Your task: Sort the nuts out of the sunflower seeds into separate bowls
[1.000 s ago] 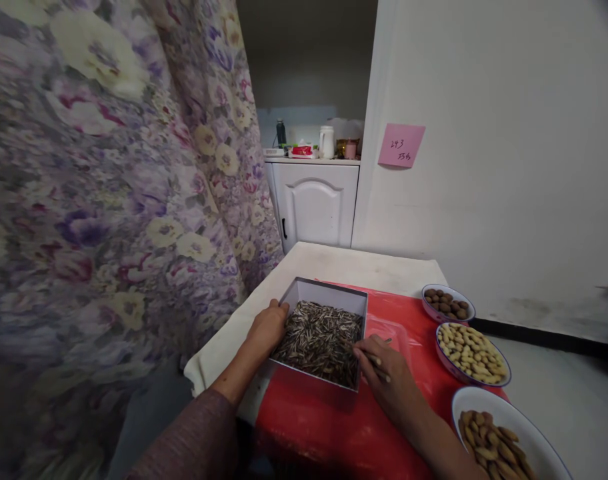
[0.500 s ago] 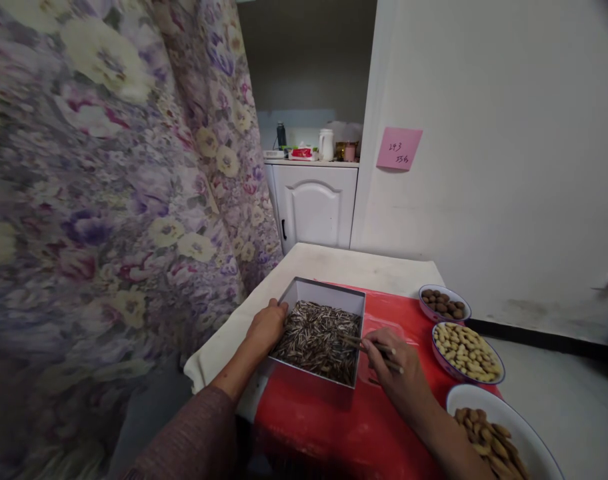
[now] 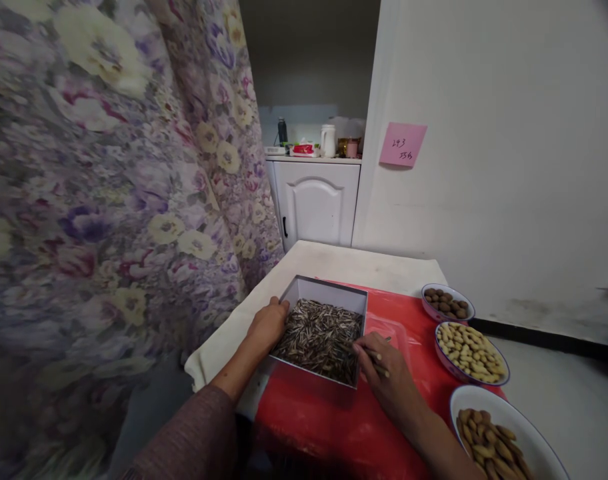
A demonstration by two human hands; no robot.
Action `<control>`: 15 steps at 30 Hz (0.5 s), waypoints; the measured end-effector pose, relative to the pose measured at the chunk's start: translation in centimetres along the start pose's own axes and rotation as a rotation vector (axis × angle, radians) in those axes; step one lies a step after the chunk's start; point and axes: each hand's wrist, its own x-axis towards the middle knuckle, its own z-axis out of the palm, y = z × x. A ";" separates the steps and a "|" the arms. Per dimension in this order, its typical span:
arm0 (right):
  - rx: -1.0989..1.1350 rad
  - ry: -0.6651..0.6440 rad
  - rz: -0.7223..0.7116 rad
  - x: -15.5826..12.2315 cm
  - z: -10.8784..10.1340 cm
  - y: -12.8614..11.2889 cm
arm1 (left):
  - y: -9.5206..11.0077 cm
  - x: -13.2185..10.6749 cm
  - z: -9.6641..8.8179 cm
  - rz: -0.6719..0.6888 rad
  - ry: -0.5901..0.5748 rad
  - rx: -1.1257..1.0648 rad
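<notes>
A square box (image 3: 329, 288) with pale inner walls stands on the red sheet, filled with dark striped sunflower seeds (image 3: 321, 337). My left hand (image 3: 268, 327) grips the box's left wall, thumb near the rim. At the right wall, my right hand (image 3: 381, 363) is closed around a pair of chopsticks (image 3: 379, 368). Their back ends stick out past my fingers, and their front ends reach over the wall into the seeds. I cannot make out whether the tips pinch a seed.
Down the table's right side stand a bowl of round brown nuts (image 3: 445, 304), a bowl of peanuts (image 3: 470, 352) and a larger bowl of long brown nuts (image 3: 491, 443). A floral curtain (image 3: 134, 200) hangs at left. Behind the table is a white cabinet (image 3: 317, 203).
My right hand has moved slightly left, closer to the box wall, and the chopsticks have turned and sit deeper in the seeds. My left hand stays on the box. The view has shifted slightly.
</notes>
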 end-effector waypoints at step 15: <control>0.069 0.080 0.061 0.0 -1.9 -1.1 | 0.1 0.0 -0.1 -0.005 -0.011 0.001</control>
